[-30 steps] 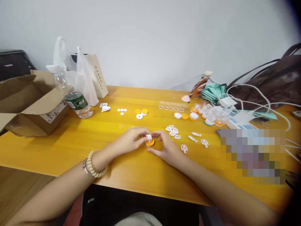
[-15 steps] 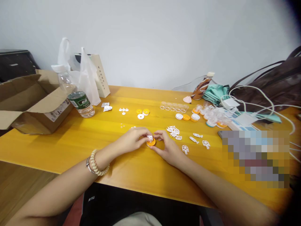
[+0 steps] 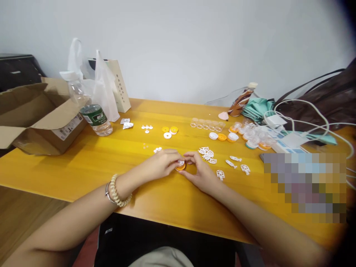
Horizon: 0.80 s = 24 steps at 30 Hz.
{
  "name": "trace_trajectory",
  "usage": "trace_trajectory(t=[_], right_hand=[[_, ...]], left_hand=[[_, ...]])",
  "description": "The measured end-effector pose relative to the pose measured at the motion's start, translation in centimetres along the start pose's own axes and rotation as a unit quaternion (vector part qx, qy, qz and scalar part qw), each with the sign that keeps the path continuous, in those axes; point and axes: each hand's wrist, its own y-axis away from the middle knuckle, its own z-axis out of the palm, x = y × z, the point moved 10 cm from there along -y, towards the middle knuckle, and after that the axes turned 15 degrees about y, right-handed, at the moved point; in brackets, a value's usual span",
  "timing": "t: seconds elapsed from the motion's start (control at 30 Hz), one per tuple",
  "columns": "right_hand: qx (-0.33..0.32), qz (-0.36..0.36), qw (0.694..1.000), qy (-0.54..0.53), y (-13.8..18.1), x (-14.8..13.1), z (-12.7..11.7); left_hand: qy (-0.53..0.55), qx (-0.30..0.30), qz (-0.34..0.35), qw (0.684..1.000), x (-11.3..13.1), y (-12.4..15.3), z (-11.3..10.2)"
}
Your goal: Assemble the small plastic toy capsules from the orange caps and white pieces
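Observation:
On the table in front of me lies a round orange base, its rim partly covered by fingers. My left hand pinches a small white plastic piece at the top of that base; whether the piece is seated in it I cannot tell. Curved around the right side of the base, my right hand holds its edge between thumb and fingers. White openwork plastic pieces lie in a cluster just beyond my right hand. Several small white parts rest behind my left hand.
Farther back are yellow and white discs, clear round covers in a row, and assembled clear-topped pieces. A cardboard box and water bottle stand left. White cables and a power strip lie right.
My left hand has brought the small white piece lower over the orange base, covering more of it. The right hand stays around the base. The whole view has shifted slightly.

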Motion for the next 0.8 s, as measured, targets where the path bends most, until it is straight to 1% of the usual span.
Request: trace_trajectory(t=[0.13, 0.27, 0.37, 0.43, 0.53, 0.57, 0.6, 0.67, 0.7, 0.8], right_hand=[[0.015, 0.003, 0.999, 0.033, -0.2, -0.1, -0.4], [0.001, -0.017, 0.996, 0.088, -0.4, -0.5, -0.3], [0.01, -0.026, 0.996, 0.088, -0.4, -0.5, -0.6], [0.02, -0.018, 0.998, 0.064, -0.4, -0.4, -0.9], [0.006, 0.004, 1.0, -0.001, -0.2, -0.1, -0.7], [-0.002, 0.01, 1.0, -0.024, -0.2, -0.1, -0.5], [-0.007, 0.014, 0.999, -0.045, -0.1, -0.1, -0.4], [-0.013, 0.024, 0.997, -0.075, 0.0, 0.0, -0.2], [-0.015, 0.029, 0.996, -0.083, 0.0, 0.1, -0.1], [-0.026, 0.034, 0.994, -0.098, 0.1, 0.2, 0.2]], left_hand=[[0.007, 0.001, 0.0, 1.0, -0.2, -0.1, -0.1], [-0.001, 0.005, -0.001, 1.0, -0.1, 0.1, -0.1], [0.019, 0.01, 0.0, 1.0, 0.2, 0.4, 0.0], [0.049, 0.055, -0.007, 0.997, -0.1, 0.4, -1.0], [0.057, 0.157, -0.018, 0.986, -1.2, -0.5, -3.5], [0.043, 0.173, -0.022, 0.984, -1.6, -1.3, -4.2], [0.025, 0.172, -0.03, 0.984, -2.2, -2.5, -4.6], [-0.027, 0.132, -0.055, 0.989, -3.5, -5.7, -4.5], [-0.059, 0.107, -0.057, 0.991, -4.0, -7.5, -4.3], [-0.08, 0.106, -0.064, 0.989, -5.9, -12.4, -4.2]])
